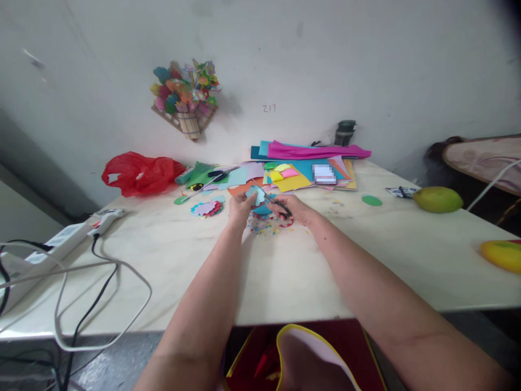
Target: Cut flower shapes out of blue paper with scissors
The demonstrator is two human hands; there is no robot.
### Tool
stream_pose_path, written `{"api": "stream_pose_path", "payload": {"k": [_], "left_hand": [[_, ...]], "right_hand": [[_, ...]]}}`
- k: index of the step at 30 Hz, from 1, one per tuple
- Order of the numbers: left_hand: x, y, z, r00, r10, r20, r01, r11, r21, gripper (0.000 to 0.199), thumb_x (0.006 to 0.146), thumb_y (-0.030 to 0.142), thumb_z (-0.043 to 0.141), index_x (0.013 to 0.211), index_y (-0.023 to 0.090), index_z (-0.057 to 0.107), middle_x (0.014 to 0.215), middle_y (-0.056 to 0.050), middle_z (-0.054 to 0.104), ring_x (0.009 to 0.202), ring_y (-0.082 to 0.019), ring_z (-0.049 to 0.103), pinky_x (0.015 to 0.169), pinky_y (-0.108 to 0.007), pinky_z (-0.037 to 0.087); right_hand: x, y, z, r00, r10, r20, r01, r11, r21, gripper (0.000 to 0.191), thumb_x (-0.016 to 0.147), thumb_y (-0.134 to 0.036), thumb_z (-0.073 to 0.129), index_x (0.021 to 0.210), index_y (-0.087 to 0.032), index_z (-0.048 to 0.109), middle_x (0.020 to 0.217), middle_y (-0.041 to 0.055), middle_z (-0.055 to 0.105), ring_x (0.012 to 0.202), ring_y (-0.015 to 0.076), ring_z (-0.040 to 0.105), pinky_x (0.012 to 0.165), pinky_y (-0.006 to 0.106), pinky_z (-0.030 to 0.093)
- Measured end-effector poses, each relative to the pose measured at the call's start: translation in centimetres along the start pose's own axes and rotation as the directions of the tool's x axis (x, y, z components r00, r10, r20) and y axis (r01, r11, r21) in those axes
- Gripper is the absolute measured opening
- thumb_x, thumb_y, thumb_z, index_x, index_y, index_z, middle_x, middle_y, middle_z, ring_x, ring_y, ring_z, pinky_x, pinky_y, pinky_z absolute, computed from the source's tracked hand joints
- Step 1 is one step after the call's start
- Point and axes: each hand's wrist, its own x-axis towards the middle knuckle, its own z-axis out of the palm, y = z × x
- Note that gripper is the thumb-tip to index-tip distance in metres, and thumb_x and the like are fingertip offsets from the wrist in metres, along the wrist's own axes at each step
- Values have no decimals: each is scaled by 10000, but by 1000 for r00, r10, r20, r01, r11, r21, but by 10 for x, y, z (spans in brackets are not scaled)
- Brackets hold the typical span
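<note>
Clock centred on the hands: paper scraps (260,229) litter the counter (285,288) at 6, just this side of the left hand (241,205), grip pinching a light-blue scalloped paper piece (255,194) at dead centre, and the right hand (296,208), grip wrapped round the dark handles of the scissors (285,209), blades up by the paper. Scalloped cutouts (207,208) sit stacked at 9, green disc (372,200) at 3 with a green-yellow fruit (437,199) beyond it. Further back: red plastic bag (140,175) at 10, yellow sheet (293,182) at 1, magenta sheet (317,150) behind it, dark cup (345,132) past that, paper-flower bouquet (186,95) on the wall at 11.
</note>
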Motion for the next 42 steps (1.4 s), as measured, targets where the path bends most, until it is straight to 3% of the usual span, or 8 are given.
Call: {"api": "stream_pose_path", "payload": {"k": [6,17,25,35,42], "left_hand": [[-4,0,6,998,-60,-20,59,997,-56,350,539,388,821,628,156,575,581,8,607,544,-129,592,607,-303,525],[-12,-7,22,980,-14,-201,-13,991,-132,361,555,410,784,603,165,523,544,44,531,519,-95,528,591,-276,503],[-12,-11,25,965,8,-262,-37,994,-107,312,635,388,744,626,168,523,552,47,509,514,-96,510,592,-276,497],[-16,-12,30,923,64,-380,-72,997,-6,389,671,429,734,557,185,453,483,66,420,466,-80,427,477,-214,344],[-15,-13,30,907,74,-414,-51,996,67,361,709,416,705,554,190,471,475,60,422,481,-93,433,478,-220,307]], "right_hand": [[-2,-6,4,999,33,-21,-32,999,17,270,684,-343,739,716,-152,552,473,-49,509,351,49,372,318,176,211],[1,-4,15,996,40,-80,-31,994,104,252,766,-365,696,718,-157,562,487,-30,528,373,62,435,335,160,264],[4,0,23,992,29,-125,-10,989,150,312,714,-414,747,727,-150,580,498,-32,536,377,59,448,319,162,269],[4,-3,37,983,16,-183,29,970,242,349,651,-400,809,707,-144,579,441,-47,520,357,66,449,345,174,326],[5,-3,42,975,11,-223,47,966,255,324,646,-364,819,703,-144,589,449,-52,513,369,66,453,354,175,350]]}}
